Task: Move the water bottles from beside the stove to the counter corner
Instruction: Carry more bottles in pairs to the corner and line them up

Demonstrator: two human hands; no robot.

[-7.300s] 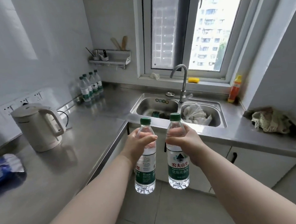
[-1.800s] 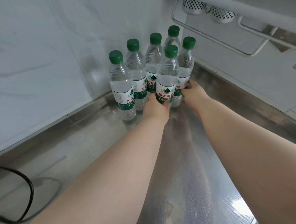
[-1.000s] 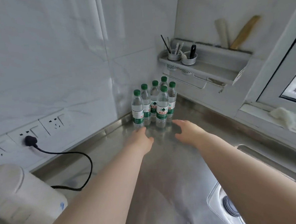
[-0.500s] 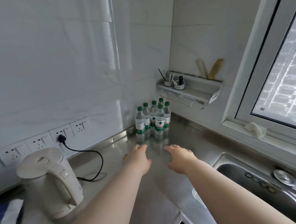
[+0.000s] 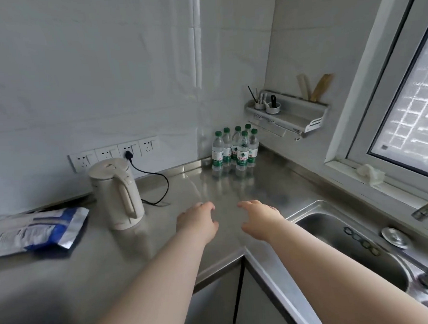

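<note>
At the far corner of the counter [image 5: 279, 183], six water bottles [image 5: 236, 151] are standing upright, clustered tightly. Well apart, at 6 o'clock from them, the left hand [image 5: 199, 224] and right hand [image 5: 260, 220] are hanging side by side, fingers relaxed, grasping nothing. A kettle [image 5: 116, 193] is sitting at their 9 o'clock.

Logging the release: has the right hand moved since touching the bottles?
Yes. The right hand has pulled back from the water bottles, toward the sink.
</note>
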